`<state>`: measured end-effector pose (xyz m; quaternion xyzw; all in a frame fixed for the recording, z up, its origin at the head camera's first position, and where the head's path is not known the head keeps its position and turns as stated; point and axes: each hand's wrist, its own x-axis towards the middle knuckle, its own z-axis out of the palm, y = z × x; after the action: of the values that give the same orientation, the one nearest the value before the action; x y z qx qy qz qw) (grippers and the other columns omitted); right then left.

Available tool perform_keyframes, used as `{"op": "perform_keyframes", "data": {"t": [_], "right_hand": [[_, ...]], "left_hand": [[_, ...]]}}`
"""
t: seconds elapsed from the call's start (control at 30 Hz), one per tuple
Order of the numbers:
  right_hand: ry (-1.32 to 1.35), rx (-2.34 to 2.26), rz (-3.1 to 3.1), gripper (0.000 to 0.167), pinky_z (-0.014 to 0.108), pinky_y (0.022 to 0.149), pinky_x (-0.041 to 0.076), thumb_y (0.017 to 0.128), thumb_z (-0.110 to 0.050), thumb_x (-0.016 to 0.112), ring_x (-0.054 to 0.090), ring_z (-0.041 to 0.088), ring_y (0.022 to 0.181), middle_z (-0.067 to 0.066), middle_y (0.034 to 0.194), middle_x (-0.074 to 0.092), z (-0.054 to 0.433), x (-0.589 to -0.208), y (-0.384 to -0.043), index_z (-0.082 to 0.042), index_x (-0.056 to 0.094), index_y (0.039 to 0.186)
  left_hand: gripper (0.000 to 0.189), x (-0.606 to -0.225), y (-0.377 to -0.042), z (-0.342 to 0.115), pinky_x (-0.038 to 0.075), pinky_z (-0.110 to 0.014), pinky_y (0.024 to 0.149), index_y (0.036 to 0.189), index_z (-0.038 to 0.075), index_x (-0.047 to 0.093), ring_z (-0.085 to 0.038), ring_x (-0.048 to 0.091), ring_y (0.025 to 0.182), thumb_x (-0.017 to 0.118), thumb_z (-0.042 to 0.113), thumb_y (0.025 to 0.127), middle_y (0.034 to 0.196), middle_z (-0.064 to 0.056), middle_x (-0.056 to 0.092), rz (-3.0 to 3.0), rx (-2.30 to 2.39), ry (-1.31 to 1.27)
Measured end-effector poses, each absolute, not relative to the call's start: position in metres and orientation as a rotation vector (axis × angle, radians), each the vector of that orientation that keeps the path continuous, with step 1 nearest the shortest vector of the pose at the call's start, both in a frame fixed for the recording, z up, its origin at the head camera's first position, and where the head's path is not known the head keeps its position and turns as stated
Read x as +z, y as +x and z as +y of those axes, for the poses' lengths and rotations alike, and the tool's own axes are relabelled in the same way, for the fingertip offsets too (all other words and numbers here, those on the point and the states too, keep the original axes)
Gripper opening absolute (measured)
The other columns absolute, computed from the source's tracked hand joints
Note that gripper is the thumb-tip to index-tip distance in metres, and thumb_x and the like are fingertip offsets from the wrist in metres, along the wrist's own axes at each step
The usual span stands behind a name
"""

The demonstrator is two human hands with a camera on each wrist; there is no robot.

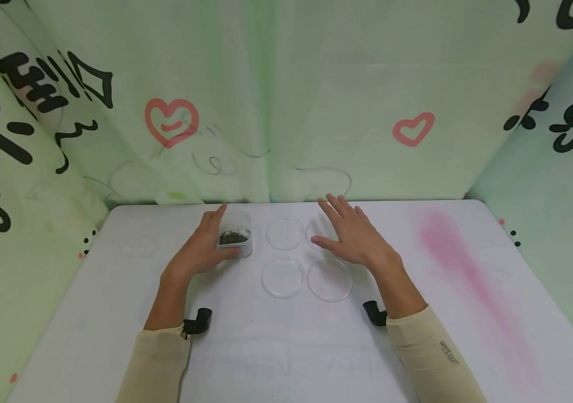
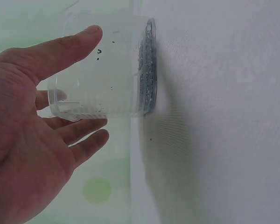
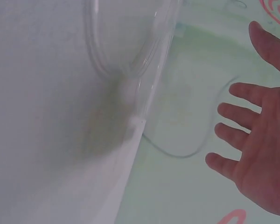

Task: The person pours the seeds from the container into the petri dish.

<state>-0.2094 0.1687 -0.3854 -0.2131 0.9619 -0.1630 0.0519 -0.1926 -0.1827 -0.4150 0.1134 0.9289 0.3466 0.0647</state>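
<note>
A clear plastic tub (image 1: 235, 235) with dark grains in its bottom stands at the left of the dishes. My left hand (image 1: 203, 249) grips it from the left; in the left wrist view the thumb (image 2: 79, 44) lies along one wall of the tub, and other fingers show behind and below it. Several clear round shallow dishes (image 1: 282, 278) lie on the table in two rows. Over the back right dish (image 1: 313, 228), which it partly hides, my right hand (image 1: 354, 232) hovers with fingers spread, holding nothing.
The dishes lie on a white-covered table (image 1: 276, 358) with a pink stain (image 1: 460, 263) on its right side. Pale green curtains (image 1: 316, 101) with red hearts and black lettering enclose the back and sides. Black wrist mounts (image 1: 198, 322) sit at both cuffs.
</note>
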Motion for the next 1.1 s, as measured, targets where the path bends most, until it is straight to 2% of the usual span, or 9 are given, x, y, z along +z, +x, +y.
{"op": "perform_keyframes", "data": {"t": [0.17,0.33,0.6,0.9,1.1], "right_hand": [[-0.699,-0.528,2.909,0.088,0.059,0.13,0.01,0.099,-0.05,0.065,0.012,0.036,0.162,0.012,0.175,0.016,0.159,-0.384,-0.213,-0.013,0.022,0.167],[-0.75,-0.576,2.884,0.086,0.059,0.128,0.018,0.098,-0.044,0.069,0.025,0.037,0.159,0.013,0.173,0.02,0.151,-0.389,-0.219,-0.012,0.026,0.166],[-0.763,-0.727,2.763,0.085,0.056,0.126,0.028,0.096,-0.031,0.074,0.026,0.037,0.158,0.014,0.172,0.025,0.143,-0.403,-0.226,-0.012,0.028,0.165],[-0.793,-0.785,2.756,0.086,0.055,0.125,0.031,0.093,-0.028,0.078,0.033,0.037,0.155,0.015,0.168,0.033,0.142,-0.402,-0.227,-0.008,0.031,0.163],[-0.804,-0.76,2.753,0.081,0.052,0.123,0.035,0.092,-0.022,0.08,0.039,0.036,0.151,0.016,0.163,0.042,0.136,-0.395,-0.235,-0.006,0.039,0.159]], "left_hand": [[0.109,-0.415,-0.193,-0.181,0.035,-0.058,0.121,0.168,0.009,0.011,-0.04,0.038,0.149,0.084,0.029,0.089,0.16,-0.023,0.029,2.816,1.074,0.346],[0.108,-0.418,-0.195,-0.179,0.036,-0.058,0.12,0.167,0.008,0.013,-0.04,0.04,0.148,0.085,0.028,0.088,0.157,-0.023,0.032,2.82,1.115,0.346],[0.104,-0.421,-0.198,-0.174,0.039,-0.058,0.118,0.166,0.01,0.016,-0.04,0.042,0.146,0.084,0.027,0.089,0.157,-0.021,0.031,2.838,1.169,0.329],[0.103,-0.421,-0.199,-0.168,0.041,-0.059,0.116,0.166,0.01,0.018,-0.041,0.041,0.146,0.084,0.028,0.089,0.155,-0.021,0.032,2.887,1.196,0.317],[0.102,-0.419,-0.2,-0.163,0.042,-0.058,0.114,0.165,0.013,0.022,-0.039,0.043,0.145,0.086,0.028,0.087,0.155,-0.02,0.034,2.902,1.206,0.318]]}}
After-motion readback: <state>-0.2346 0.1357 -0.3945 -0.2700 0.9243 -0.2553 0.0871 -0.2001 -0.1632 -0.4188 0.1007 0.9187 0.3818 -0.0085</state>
